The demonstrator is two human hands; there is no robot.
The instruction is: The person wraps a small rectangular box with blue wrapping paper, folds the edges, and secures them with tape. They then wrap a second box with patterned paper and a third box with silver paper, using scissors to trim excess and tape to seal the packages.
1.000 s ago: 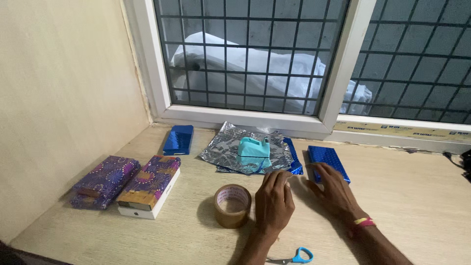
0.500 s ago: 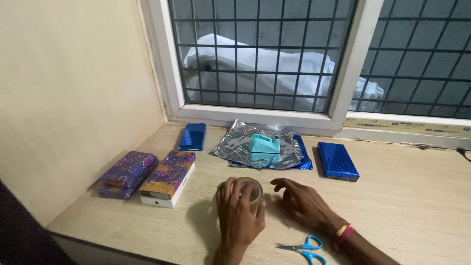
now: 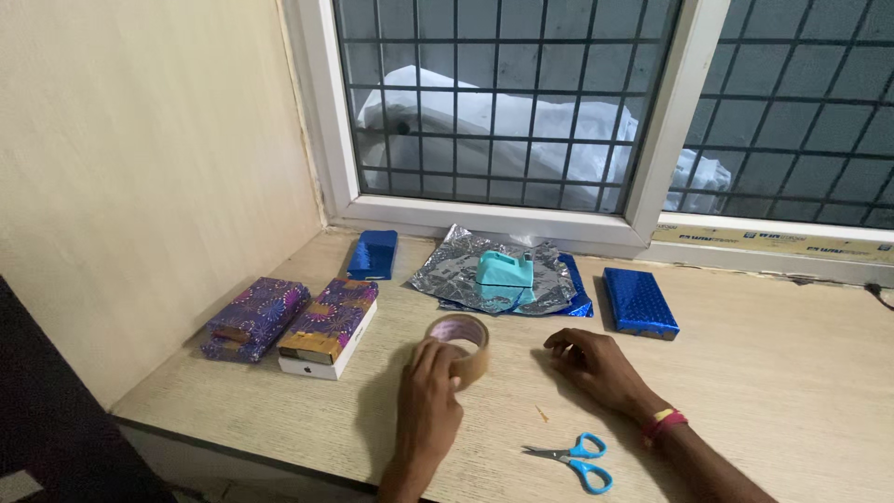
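the left hand (image 3: pixel 430 402) has its fingers clamped on the brown tape roll (image 3: pixel 460 346); right of the roll, the right hand (image 3: pixel 591 361) rests with fingers apart, so finding the tape end seems next.

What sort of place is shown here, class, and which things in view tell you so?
Probably a home gift-wrapping corner: a wooden desk under a barred window, with wrapped boxes, foil sheets, scissors and a tape roll under the left hand.

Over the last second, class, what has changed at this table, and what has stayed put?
The left hand went from flat on the table to gripping the brown tape roll, tipping it up. The right hand drew back from the blue wrapped box. Scissors and purple parcels stayed.
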